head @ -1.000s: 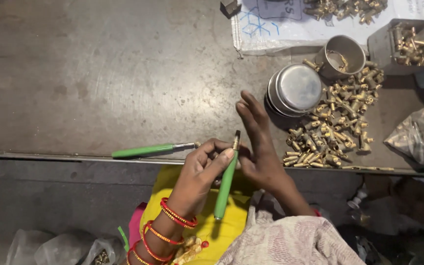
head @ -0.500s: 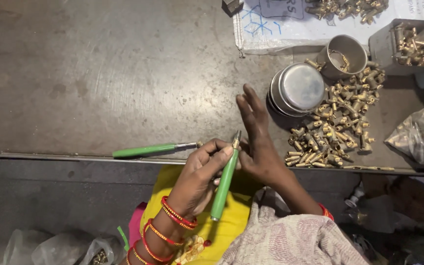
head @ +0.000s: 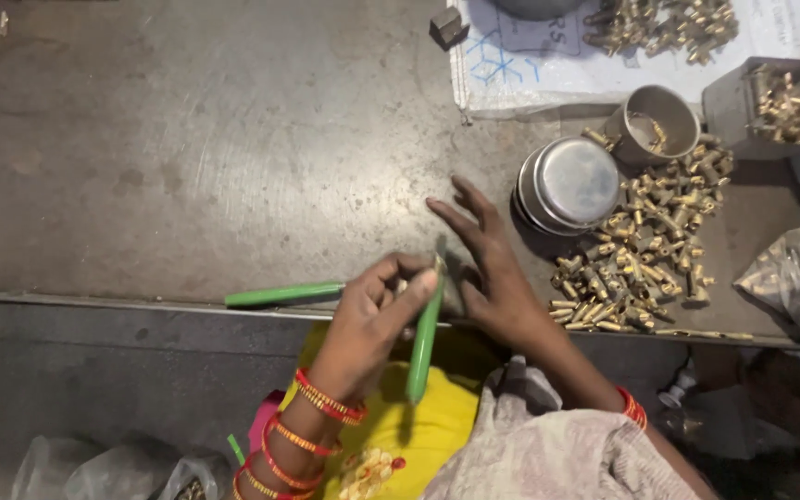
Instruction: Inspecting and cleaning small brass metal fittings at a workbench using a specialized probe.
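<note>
Left hand (head: 372, 319) is pinching a green-handled tool (head: 423, 347) by the tabletop (head: 187, 139) edge, fingers clenching it. Right hand (head: 493, 278) is resting beside it, fingers loose. Brass fittings (head: 645, 255) are piling further right; a white printed sack (head: 604, 46) is lying flat at the back.

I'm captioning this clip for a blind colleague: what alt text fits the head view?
A left hand grips a green-handled tool beside the right hand, which rests fingers spread on a grey metal table. A second green-handled tool lies at the table's edge, with a brass parts heap and steel bowl nearby.
</note>
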